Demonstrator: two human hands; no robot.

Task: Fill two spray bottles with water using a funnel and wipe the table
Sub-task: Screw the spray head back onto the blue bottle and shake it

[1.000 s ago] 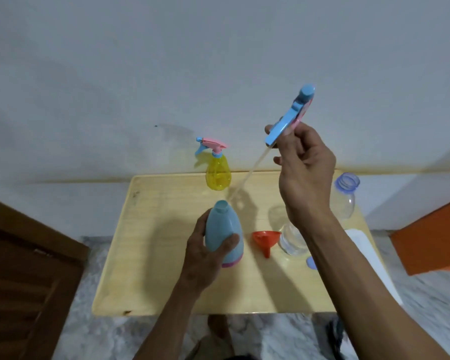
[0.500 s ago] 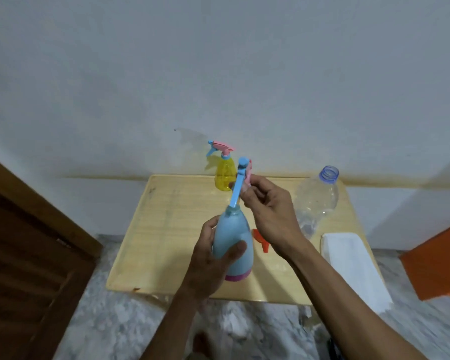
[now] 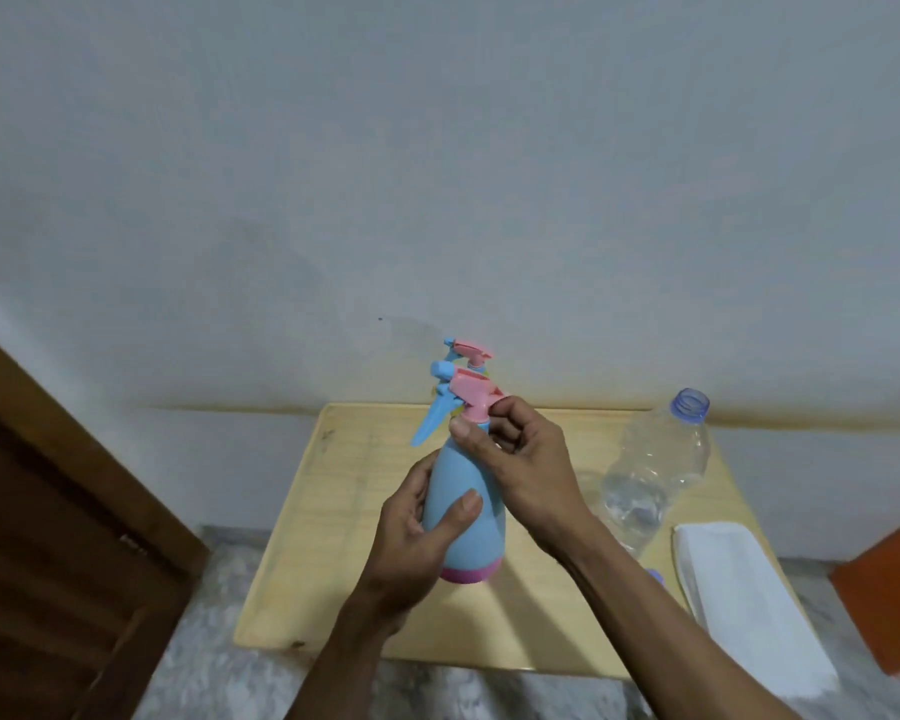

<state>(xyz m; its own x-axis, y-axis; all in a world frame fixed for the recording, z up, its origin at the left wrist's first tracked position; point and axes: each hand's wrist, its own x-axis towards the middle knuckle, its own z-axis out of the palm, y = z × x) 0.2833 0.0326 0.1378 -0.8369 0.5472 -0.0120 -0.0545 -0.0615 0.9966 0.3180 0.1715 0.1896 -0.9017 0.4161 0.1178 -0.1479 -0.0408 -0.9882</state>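
- Bottle work: my left hand [image 3: 411, 543] wraps the blue spray bottle [image 3: 466, 511], lifted above the table [image 3: 333, 537], so the body cannot turn.
- My right hand [image 3: 515, 459] pinches the collar under the pink spray head [image 3: 471, 392], fingers curled round it; seated for screwing down, I judge.
- Second sprayer [image 3: 468, 353] stands behind by the wall, mostly hidden.
- Clear water bottle [image 3: 655, 470], uncapped, stands to the right, near for pouring.
- White cloth [image 3: 744, 595] waits at the right edge for wiping.
- Funnel not visible.

Spray bottle [image 3: 466, 517] above table [image 3: 333, 537]; water bottle [image 3: 655, 475] right; second sprayer [image 3: 470, 351] apparently behind.
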